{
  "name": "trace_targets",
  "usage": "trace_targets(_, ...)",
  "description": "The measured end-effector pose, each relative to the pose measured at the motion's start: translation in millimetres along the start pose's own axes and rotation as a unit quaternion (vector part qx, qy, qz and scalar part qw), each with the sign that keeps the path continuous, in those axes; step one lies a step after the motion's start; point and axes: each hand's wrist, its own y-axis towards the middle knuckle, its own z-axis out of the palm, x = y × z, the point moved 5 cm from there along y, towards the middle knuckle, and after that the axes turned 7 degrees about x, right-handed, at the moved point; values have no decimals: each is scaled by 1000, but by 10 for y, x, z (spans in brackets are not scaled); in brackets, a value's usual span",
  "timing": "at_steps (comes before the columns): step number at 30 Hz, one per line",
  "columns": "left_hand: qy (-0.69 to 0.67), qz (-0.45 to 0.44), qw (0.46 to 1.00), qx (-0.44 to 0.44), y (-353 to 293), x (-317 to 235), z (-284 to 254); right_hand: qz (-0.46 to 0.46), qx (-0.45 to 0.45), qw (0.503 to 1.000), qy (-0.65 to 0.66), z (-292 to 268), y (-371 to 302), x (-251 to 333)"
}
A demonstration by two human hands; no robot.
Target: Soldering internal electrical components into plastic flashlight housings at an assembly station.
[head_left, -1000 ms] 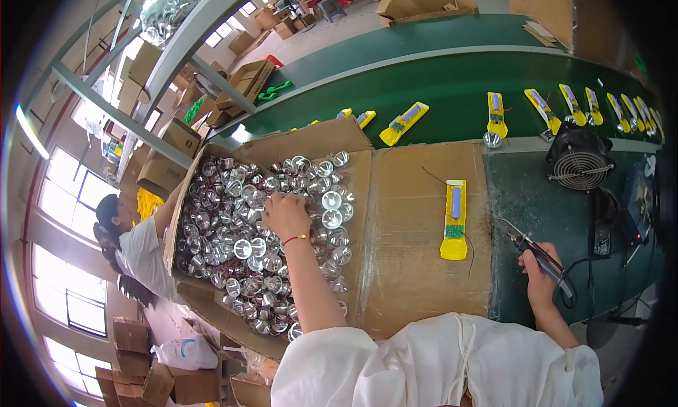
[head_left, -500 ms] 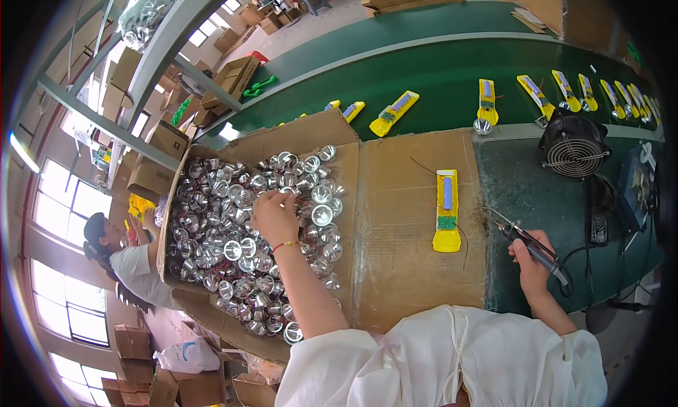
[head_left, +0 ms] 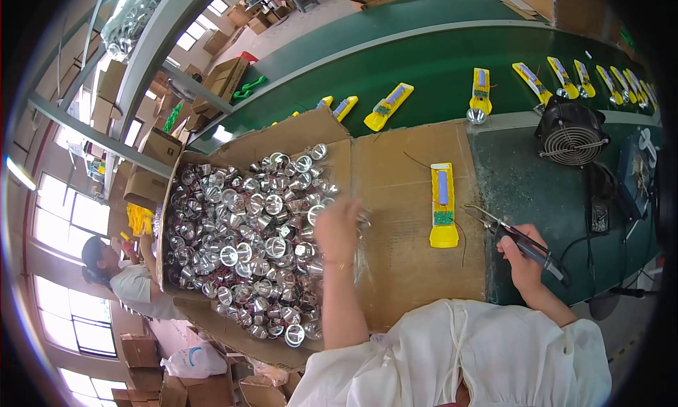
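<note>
Yellow casing (head_left: 444, 236) — where do I find it?

Flat on the cardboard sheet (head_left: 395, 273), between the left hand (head_left: 337, 230) and the right hand (head_left: 521, 264); I see its green board (head_left: 443, 218) exposed.

How do the hands stand?

Well apart — the left, blurred in my view, pinches a silver reflector (head_left: 364, 221) beside the box (head_left: 318, 130); the right grips a soldering iron (head_left: 534, 250).
</note>
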Motion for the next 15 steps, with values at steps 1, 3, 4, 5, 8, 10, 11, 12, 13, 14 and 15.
trace_targets(1, 16, -29, 998, 60, -4, 246, 277, 1, 14, 1000, -15, 31, -12, 17)
trace_targets(3, -30, -46, 998, 30, -80, 389, 388, -15, 11, 1000, -13, 45, -5, 6)
trace_targets(4, -73, -69, 995, 22, -74, 455, 400, -27, 22, 999, -37, 23, 29, -20)
trace_targets(5, -145, -88, 985, 32, -62, 466, 367, -23, 20, 999, -39, 0, 6, -29)
trace_targets(8, -236, -113, 964, 39, -81, 323, 284, -17, 13, 999, -24, -59, -23, -64)
trace_targets(10, -366, -116, 919, 86, -157, 128, 378, -19, 12, 999, -41, -76, 2, -92)
trace_targets(11, -323, -106, 932, 127, -239, -33, 408, -23, 15, 998, -56, -81, 10, -85)
trace_targets(12, -307, -114, 933, 151, -339, -77, 516, -41, 30, 998, -29, -10, 37, -19)
trace_targets(13, -292, -121, 932, 176, -444, -118, 619, -49, 59, 995, -61, 42, 45, 30)
trace_targets(14, -277, -95, 937, 192, -495, -149, 705, -55, 83, 991, -92, 85, 35, 70)
trace_targets(15, -277, -96, 935, 201, -529, -180, 780, -88, 87, 985, -122, 112, 50, 131)
